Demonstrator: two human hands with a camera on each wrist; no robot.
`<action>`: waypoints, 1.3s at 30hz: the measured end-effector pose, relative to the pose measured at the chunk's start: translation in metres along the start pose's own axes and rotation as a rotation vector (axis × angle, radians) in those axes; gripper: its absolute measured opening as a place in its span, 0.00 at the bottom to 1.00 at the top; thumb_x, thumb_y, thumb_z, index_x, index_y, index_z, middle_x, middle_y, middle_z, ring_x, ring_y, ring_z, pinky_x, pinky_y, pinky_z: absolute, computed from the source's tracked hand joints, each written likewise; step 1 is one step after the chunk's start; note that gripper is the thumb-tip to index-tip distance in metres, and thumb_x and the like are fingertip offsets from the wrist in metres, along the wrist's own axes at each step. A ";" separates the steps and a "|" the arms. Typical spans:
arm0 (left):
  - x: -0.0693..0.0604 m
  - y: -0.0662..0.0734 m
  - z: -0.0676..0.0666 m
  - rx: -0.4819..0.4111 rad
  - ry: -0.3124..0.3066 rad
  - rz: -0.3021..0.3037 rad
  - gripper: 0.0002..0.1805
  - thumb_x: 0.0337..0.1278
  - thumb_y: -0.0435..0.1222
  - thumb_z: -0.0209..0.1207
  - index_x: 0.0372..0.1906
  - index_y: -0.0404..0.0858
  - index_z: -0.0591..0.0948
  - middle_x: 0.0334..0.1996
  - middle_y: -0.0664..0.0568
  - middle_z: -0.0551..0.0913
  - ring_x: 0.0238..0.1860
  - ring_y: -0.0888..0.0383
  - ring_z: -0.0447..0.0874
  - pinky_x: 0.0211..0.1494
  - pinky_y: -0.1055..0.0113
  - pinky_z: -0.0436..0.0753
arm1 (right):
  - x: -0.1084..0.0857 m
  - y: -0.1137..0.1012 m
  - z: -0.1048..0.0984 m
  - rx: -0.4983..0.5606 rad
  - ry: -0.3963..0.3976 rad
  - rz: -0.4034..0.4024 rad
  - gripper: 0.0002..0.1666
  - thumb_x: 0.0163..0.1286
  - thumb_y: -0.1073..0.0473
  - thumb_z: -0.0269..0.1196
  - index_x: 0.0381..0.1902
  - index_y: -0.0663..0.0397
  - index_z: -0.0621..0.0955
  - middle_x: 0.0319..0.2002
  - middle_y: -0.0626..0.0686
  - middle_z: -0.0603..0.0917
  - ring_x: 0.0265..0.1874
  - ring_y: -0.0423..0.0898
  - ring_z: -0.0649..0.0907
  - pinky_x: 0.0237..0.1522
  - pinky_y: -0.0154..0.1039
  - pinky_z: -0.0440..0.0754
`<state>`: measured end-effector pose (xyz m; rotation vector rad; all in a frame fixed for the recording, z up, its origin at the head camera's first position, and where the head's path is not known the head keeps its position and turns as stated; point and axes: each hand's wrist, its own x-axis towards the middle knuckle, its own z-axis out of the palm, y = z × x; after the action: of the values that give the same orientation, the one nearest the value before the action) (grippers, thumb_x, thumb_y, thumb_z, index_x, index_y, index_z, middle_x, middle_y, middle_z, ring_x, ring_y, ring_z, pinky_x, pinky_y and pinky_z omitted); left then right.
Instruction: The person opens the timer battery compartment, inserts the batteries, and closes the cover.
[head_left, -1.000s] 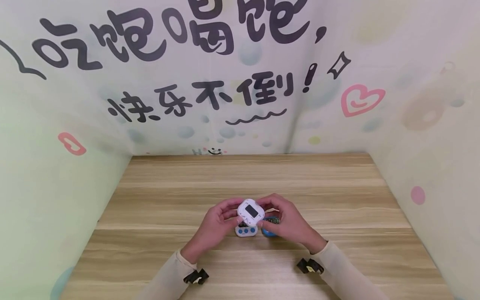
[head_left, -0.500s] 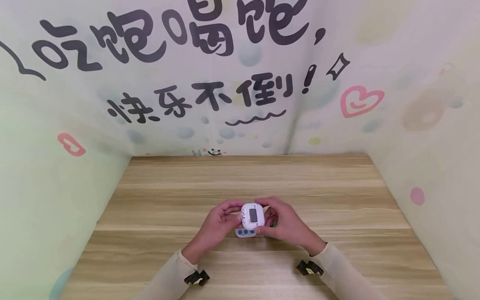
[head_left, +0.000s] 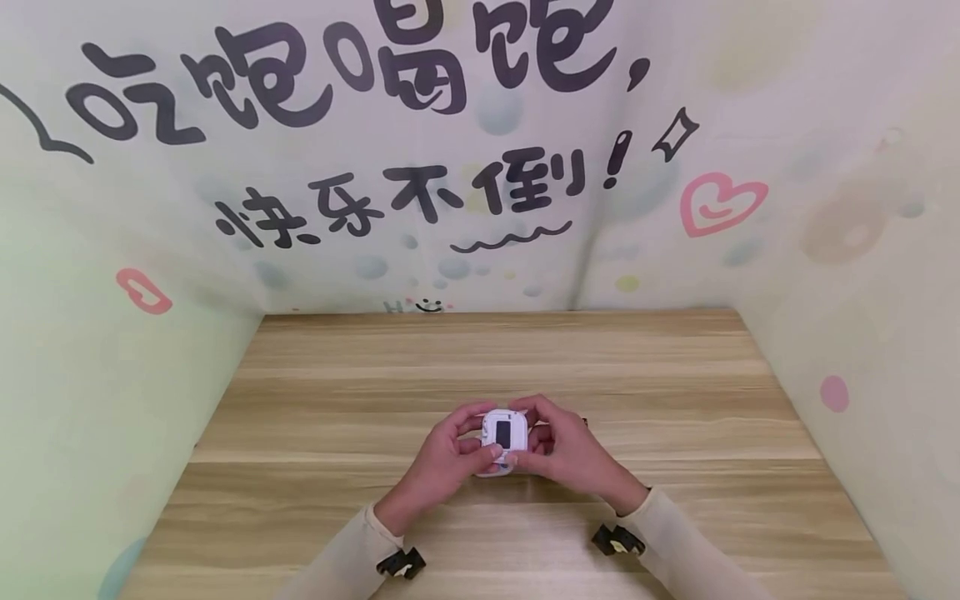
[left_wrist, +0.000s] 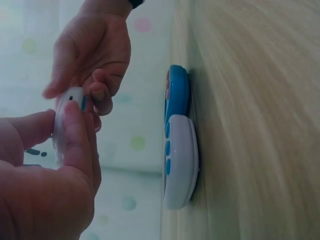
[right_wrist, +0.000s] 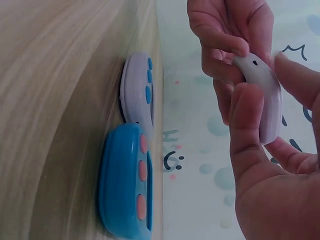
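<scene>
Between both hands, raised above the table, is a white digital timer (head_left: 504,432), its back with a dark rectangle turned up to the head camera. My left hand (head_left: 438,457) pinches its left side, thumb over the lower part of the back. On the opposite side my right hand (head_left: 572,448) holds the edge between thumb and fingers. Below them a second white timer with blue buttons (left_wrist: 181,162) lies on the table; the head view shows just its lower edge. Beside it lies a blue timer with pink buttons (right_wrist: 122,182), which the right hand mostly hides in the head view.
The wood-grain table (head_left: 480,350) meets a printed back wall (head_left: 420,275) with large dark lettering. Pale side walls (head_left: 847,325) close in the left and right. Black straps (head_left: 618,539) sit around both sleeved wrists.
The held timer has turned from a slanted position to nearly square and sits slightly lower. My left thumb has slid inward over its back. The blue timer has become hidden behind my right hand.
</scene>
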<state>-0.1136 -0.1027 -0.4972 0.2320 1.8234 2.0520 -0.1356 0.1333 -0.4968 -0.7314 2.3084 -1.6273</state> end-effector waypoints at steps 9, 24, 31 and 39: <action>0.000 -0.001 0.000 0.013 0.001 0.001 0.36 0.65 0.24 0.66 0.76 0.33 0.67 0.60 0.35 0.80 0.45 0.56 0.89 0.47 0.60 0.95 | -0.002 0.005 -0.001 0.070 -0.018 0.074 0.24 0.79 0.54 0.65 0.68 0.50 0.77 0.32 0.56 0.85 0.22 0.46 0.87 0.25 0.48 0.92; -0.001 0.005 0.006 0.068 0.042 0.047 0.30 0.59 0.22 0.70 0.66 0.35 0.76 0.54 0.36 0.81 0.40 0.55 0.88 0.45 0.58 0.95 | 0.000 -0.008 -0.005 0.051 -0.018 0.131 0.13 0.76 0.54 0.69 0.51 0.56 0.88 0.22 0.55 0.87 0.17 0.46 0.87 0.21 0.56 0.90; -0.002 0.008 0.006 0.088 0.064 0.053 0.30 0.59 0.23 0.70 0.66 0.33 0.77 0.55 0.34 0.81 0.37 0.56 0.88 0.44 0.58 0.95 | 0.002 -0.006 -0.006 0.121 -0.050 0.172 0.15 0.78 0.57 0.66 0.54 0.61 0.87 0.32 0.68 0.90 0.25 0.51 0.91 0.30 0.54 0.93; 0.000 0.005 0.007 0.191 0.151 0.058 0.28 0.58 0.28 0.74 0.62 0.38 0.79 0.53 0.37 0.84 0.33 0.57 0.87 0.36 0.66 0.94 | 0.002 -0.007 -0.003 -0.085 0.063 0.131 0.13 0.78 0.50 0.67 0.48 0.50 0.91 0.24 0.53 0.89 0.21 0.44 0.87 0.21 0.35 0.87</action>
<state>-0.1116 -0.0971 -0.4914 0.1877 2.1313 1.9809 -0.1363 0.1330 -0.4895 -0.5401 2.4271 -1.5240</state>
